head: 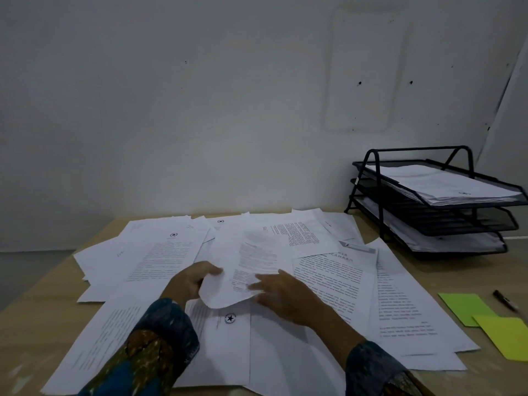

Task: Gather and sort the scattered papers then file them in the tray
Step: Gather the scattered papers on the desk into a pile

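Several white printed papers [160, 258] lie scattered and overlapping across the wooden table [40, 284]. My left hand [190, 280] grips the curled lower left edge of one printed sheet [245, 270], lifting it off the pile. My right hand [283, 295] lies on that sheet's lower right part with fingers spread and fairly straight. A black three-tier wire tray [368, 178] stands at the back right; its top tier holds a stack of papers [445, 184], and the bottom tier holds some sheets too.
Two green and yellow sticky pads [468, 307] lie at the right edge of the table, with a dark pen [504, 300] beside them. A white wall rises right behind the table. Bare wood shows at the left edge.
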A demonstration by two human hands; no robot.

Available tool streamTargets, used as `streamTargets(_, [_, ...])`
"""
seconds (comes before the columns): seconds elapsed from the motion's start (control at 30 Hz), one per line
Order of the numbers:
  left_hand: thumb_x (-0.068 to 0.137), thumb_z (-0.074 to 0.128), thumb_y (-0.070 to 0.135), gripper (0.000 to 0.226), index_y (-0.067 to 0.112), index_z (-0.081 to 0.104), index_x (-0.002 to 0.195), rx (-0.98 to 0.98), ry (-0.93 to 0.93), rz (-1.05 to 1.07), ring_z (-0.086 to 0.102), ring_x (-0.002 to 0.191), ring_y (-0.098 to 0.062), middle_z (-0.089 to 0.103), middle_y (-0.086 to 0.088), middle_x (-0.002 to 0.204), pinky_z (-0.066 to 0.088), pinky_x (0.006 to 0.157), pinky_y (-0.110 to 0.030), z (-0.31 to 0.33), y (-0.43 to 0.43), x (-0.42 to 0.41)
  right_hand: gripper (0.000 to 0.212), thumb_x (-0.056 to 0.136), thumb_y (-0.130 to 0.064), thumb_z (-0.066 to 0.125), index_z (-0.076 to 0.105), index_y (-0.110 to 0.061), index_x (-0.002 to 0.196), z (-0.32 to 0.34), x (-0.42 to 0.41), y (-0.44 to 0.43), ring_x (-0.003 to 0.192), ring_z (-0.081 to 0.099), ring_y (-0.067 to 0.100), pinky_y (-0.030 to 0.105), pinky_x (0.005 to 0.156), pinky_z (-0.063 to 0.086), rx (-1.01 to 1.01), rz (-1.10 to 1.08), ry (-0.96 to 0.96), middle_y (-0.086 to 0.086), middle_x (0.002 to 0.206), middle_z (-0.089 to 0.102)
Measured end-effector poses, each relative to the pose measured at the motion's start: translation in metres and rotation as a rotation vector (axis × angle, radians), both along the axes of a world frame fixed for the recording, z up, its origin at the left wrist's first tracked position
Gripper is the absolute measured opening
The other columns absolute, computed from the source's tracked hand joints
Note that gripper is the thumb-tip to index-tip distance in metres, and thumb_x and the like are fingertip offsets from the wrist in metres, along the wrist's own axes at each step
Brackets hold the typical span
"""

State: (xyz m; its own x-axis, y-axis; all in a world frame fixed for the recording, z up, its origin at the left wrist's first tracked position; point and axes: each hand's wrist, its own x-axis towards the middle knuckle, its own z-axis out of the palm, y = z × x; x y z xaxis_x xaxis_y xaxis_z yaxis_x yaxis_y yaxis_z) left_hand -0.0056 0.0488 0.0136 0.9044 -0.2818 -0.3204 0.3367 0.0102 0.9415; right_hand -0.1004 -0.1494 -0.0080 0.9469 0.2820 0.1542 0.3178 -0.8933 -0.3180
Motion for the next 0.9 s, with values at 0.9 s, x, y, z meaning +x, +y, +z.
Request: streamTargets(0.9, [0.096,0.033,0.002,0.033,0.002,0.048,0.126,0.453,-0.371,0.331,0.048,0.099,-0.024,0.055,-0.015,0.125,0.041,0.101,-0.041,-0.035,0.006,0.002,0.045,0.099,-0.017,0.035,0.035,-0.018,0.144,0.005,0.097,-0.062,0.146,0.008,0.034,0.051,0.117,0.005,-0.306,-0.365,0.321,0.007,0.159,0.007])
